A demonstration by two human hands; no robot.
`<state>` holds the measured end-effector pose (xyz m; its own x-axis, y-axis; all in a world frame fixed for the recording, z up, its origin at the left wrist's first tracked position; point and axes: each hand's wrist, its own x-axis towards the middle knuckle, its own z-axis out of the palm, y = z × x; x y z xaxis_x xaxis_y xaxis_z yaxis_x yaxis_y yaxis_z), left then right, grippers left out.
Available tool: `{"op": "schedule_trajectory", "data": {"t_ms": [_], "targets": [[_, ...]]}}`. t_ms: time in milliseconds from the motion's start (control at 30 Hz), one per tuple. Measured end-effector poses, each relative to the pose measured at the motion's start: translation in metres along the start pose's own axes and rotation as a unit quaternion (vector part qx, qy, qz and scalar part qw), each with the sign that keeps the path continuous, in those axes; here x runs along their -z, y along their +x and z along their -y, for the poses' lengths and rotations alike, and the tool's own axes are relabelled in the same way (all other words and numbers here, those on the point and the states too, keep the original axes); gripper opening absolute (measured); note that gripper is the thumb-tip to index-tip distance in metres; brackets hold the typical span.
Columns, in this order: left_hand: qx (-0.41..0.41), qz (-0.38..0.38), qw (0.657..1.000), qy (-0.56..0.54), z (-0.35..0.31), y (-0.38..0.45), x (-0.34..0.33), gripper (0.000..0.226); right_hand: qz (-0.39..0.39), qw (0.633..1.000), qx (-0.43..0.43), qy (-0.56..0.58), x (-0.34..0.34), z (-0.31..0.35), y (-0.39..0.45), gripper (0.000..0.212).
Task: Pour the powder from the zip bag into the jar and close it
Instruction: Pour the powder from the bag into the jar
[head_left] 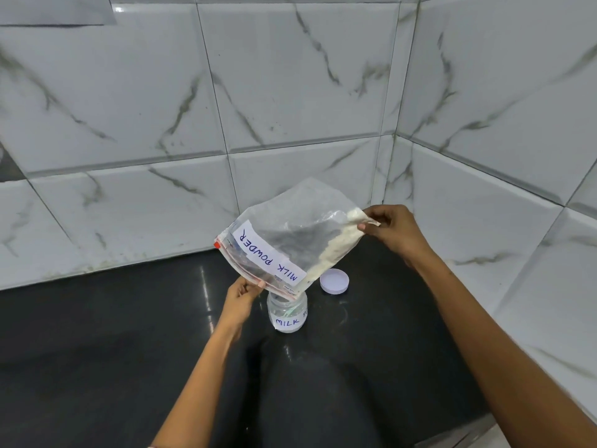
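Observation:
A clear zip bag [290, 234] with a white "MILK POWDER" label hangs tilted above a small clear jar [287, 313], its zip end pointing down at the jar's mouth. White powder lies along the bag's lower right edge, running down toward the jar. My left hand [240, 302] pinches the zip end just left of the jar. My right hand [392, 229] holds the bag's raised bottom corner, higher and to the right. The jar stands open on the black counter and carries a handwritten "MILK" label. Its white lid [334, 281] lies flat on the counter, right of the jar.
The black glossy counter [129, 350] runs into a corner of white marble-pattern tiled walls [290, 92] behind and on the right. The counter's front right edge shows near the bottom right.

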<state>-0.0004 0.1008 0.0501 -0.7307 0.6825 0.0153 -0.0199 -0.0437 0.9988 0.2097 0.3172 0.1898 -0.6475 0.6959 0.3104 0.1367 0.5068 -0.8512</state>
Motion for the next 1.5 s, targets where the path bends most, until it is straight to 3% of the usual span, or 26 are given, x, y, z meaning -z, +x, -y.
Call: {"op": "schedule_trajectory", "data": {"t_ms": [200,367,500,833,1033,1200,1500], "targets": [[0.009,-0.003,1.000,-0.007,0.001,-0.006,-0.002,0.019,-0.002,1.000,0.019,-0.004,-0.002,0.007,0.001,0.013],[0.007,-0.015,1.000,-0.019,0.003,-0.009,-0.003,0.018,0.100,0.990,-0.042,0.089,-0.001,0.006,0.006,0.020],[0.000,-0.016,1.000,-0.025,0.002,-0.008,-0.004,0.017,0.080,0.991,-0.063,0.084,-0.004,0.003,0.012,0.009],[0.002,-0.014,0.999,-0.029,0.005,-0.008,-0.002,0.018,0.055,0.988,-0.083,0.116,-0.008,0.010,0.022,0.009],[-0.008,-0.012,0.999,-0.033,0.003,-0.011,-0.005,0.017,0.072,0.981,-0.135,0.119,-0.006,0.015,0.024,0.041],[-0.012,-0.014,0.999,-0.035,0.001,-0.011,-0.006,0.016,0.062,0.984,-0.136,0.097,-0.008,0.019,0.027,0.016],[-0.010,-0.023,0.999,-0.037,0.001,-0.012,-0.008,0.014,0.053,0.986,-0.095,0.129,-0.011,0.011,0.024,0.007]]}}
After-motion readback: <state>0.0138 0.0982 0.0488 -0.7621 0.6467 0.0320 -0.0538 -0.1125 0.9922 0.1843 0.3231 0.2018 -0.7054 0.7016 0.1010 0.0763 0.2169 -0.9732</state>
